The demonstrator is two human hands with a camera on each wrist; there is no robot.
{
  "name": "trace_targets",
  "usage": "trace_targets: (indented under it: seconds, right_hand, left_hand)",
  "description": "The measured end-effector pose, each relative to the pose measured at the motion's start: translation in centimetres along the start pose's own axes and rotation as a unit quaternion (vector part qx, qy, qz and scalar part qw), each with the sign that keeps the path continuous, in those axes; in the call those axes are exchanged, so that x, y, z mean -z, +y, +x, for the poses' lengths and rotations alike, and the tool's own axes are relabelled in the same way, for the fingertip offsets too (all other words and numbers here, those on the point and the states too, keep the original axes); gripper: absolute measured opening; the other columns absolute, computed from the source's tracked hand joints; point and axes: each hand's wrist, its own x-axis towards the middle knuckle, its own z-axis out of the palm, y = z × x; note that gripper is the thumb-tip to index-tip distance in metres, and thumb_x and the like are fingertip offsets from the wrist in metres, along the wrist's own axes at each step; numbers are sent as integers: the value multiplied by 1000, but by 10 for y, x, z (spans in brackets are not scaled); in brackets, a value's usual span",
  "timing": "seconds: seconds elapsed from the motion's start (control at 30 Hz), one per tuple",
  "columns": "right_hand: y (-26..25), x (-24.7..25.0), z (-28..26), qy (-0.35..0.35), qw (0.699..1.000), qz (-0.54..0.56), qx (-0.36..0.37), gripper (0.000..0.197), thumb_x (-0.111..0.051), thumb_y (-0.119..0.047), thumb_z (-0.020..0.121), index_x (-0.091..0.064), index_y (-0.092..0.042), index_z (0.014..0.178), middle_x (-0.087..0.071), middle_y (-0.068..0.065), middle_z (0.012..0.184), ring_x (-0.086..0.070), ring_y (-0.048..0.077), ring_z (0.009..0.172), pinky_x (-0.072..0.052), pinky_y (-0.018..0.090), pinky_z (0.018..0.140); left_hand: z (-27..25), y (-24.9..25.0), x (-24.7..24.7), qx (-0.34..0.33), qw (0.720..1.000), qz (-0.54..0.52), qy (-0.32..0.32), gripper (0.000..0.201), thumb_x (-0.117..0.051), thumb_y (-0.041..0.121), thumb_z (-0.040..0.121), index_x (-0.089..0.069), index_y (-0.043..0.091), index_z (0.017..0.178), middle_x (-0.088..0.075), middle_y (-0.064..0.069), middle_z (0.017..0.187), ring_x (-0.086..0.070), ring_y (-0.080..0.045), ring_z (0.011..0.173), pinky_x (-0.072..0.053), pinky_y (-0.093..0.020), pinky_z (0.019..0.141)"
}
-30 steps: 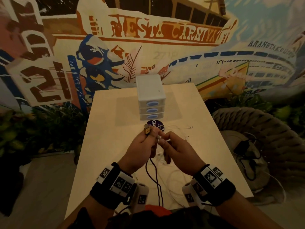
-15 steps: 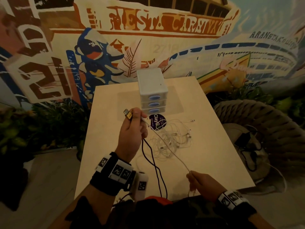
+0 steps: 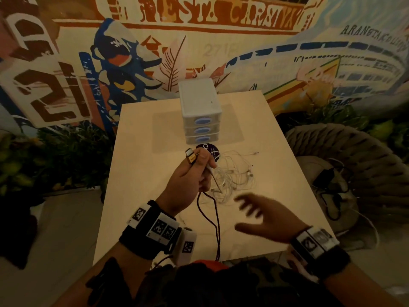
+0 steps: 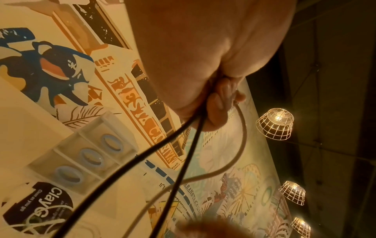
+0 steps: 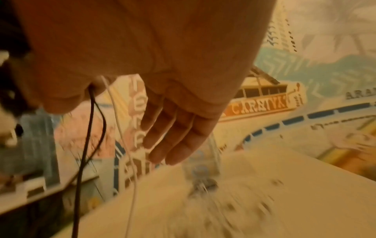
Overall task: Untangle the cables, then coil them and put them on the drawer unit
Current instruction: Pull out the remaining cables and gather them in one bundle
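Cables first: the dark cable (image 3: 215, 220) is over on the left side of things, gripped in the left hand (image 3: 188, 182), which is raised above the table (image 3: 141, 173) with its fingers curled tight round it. A yellow-and-black USB plug (image 3: 190, 156) sticks up out of the top of that fist. Two dark strands hang down from the hand toward the near table edge, and the left wrist view shows the same two strands (image 4: 142, 161) running out from under the curled fingers (image 4: 220, 103). A thin white cable (image 3: 215, 180) also comes out of that hand and drops into the pile.

Moving right, the drawer unit (image 3: 200, 111) sits toward the back middle of the table, three drawers with blue oval handles, nothing on its top. Just in front of it is a dark round sticker (image 3: 210, 150), partly hidden by the left hand. Beside that, the tangle of white cables (image 3: 234, 173) lies loose on the tabletop.

Further right, the right hand (image 3: 267, 216) is blurred, hovering over the near part of the table with fingers spread wide and holding nothing. Right wrist view shows the fingers (image 5: 175, 138) straight and together-ish, with dark and white strands hanging in front of the palm
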Motion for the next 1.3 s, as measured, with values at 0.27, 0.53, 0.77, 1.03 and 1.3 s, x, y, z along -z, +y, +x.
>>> trace_targets:
  seconds: [0.27,0.53,0.77,1.03,1.3]
  right_hand:
    - [-85,15,66,-7,946,304,113,25,-65,-22,97,-55,-37,115,-74,3,91,-73,16,82,-60,32,82]
    - [-48,-15,64,-54,940,323,99,45,-38,-47,104,-70,-15,101,-49,3,65,-51,17,60,-45,34,69]
    - [-3,-18,47,-17,995,50,86,32,-43,-42,107,-72,-35,95,-64,-8,89,-61,5,84,-51,33,83]
    - [33,-14,31,-124,991,-39,26,53,-56,-71,88,-64,-41,131,-70,-17,122,-62,-6,107,-48,22,97]
    - [-29,38,61,-19,982,145,119,65,-76,-51,84,-46,-43,141,-63,-19,129,-56,-10,116,-44,10,98]
  left_hand:
    - [7,6,-13,-38,998,40,7,37,-35,33,107,-53,5,90,-34,0,60,-33,-23,56,-39,-29,57]
    - [7,2,6,-109,980,154,70,32,-35,30,109,-58,14,93,-48,0,64,-47,-25,62,-44,-44,65]
    - [12,4,21,-114,972,135,153,34,-34,31,110,-58,18,91,-47,5,58,-48,-22,57,-49,-43,63]
    - [13,-5,-2,-70,985,129,95,30,-38,35,107,-60,25,87,-43,3,55,-44,-23,50,-46,-39,55]
    - [19,-9,-35,-65,987,149,8,33,-33,27,111,-58,10,97,-55,-8,64,-57,-22,62,-50,-34,66]
